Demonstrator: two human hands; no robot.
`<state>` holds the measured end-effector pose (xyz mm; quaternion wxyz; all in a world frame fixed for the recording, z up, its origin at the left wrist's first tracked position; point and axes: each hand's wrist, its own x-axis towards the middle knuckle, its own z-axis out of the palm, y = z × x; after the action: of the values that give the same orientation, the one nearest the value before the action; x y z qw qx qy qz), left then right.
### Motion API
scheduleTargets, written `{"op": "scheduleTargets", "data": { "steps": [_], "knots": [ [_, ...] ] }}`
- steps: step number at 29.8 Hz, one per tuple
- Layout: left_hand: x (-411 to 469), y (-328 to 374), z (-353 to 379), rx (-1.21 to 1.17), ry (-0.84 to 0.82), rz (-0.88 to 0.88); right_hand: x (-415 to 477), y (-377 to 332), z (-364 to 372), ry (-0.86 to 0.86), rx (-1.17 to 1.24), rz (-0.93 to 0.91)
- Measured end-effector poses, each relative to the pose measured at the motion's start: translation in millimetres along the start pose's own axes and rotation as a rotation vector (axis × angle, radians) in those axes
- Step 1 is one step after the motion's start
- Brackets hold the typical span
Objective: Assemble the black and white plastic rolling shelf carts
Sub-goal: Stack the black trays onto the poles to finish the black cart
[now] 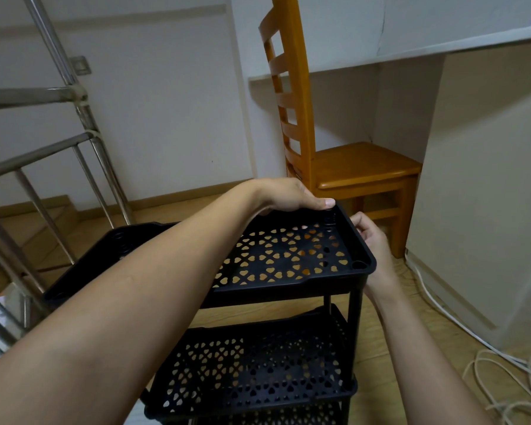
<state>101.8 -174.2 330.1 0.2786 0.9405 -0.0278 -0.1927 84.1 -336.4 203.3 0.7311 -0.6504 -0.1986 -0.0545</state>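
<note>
Assembly of the black cart [258, 397] looks well advanced, going by how the parts sit. It stands on the wooden floor [380, 348] in front of the person, just before an orange wooden chair [362, 167], with a metal rack [83, 118] to the left and a pale cord [503, 381] lying at the right.

3 perforated tiers show: the top shelf [288, 259], the middle shelf [258, 363] below it, and the edge of a lowest shelf [273, 420] at the bottom of the frame. A corner post [354, 332] joins the top 2 at the near right.

Both hands are on the top shelf. The left hand [288, 196] reaches across to the far rim, its thumb laid flat along the rim by the far right corner; its other fingers drop behind the rim and are hidden, so it appears to grip there. The right hand [371, 237] is at the right end, fingers curled against the outer wall.

My reading is that the top tier is being pressed or squared onto its posts. An open socket [358, 265] at the near right corner suggests a handle or further piece may be left to fit. Whether wheels are on I cannot tell, since the base is out of frame. No white cart is in view, so that half of the job seems not yet done.
</note>
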Motion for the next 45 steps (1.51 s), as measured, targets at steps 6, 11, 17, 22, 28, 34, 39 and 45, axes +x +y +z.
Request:
{"op": "scheduleTargets", "data": {
  "steps": [6, 11, 17, 22, 28, 34, 39, 45],
  "knots": [
    [1.9, 2.2, 0.5, -0.04, 0.01, -0.016, -2.4, -6.8, -0.1, 0.012, -0.01, -0.013],
    [-0.9, 1.0, -0.7, 0.034, -0.01, -0.013, -11.1, -7.2, 8.1, 0.058, 0.055, 0.008],
    [0.8, 0.3, 5.6, 0.031, -0.005, 0.011, -16.2, -9.1, 8.0, 0.12, 0.077, 0.016],
    [2.6, 0.2, 8.6, 0.03, 0.013, 0.062, -16.5, -14.6, 2.9, 0.134, -0.03, -0.036],
    [2.1, -0.1, 8.3, 0.036, -0.033, 0.036, -25.5, -22.6, 6.6, 0.125, -0.077, 0.031],
    [0.5, 1.7, 8.1, 0.017, 0.041, -0.062, -108.7, -16.2, 9.6, 0.376, 0.206, 0.035],
    [-3.6, 6.0, 12.5, -0.021, 0.093, -0.085, -137.7, -22.7, 47.8, 0.472, 0.24, 0.01],
    [-8.2, 7.7, 14.9, -0.036, 0.116, -0.078, -126.5, -40.7, 65.5, 0.529, 0.209, 0.114]
  ]
}}
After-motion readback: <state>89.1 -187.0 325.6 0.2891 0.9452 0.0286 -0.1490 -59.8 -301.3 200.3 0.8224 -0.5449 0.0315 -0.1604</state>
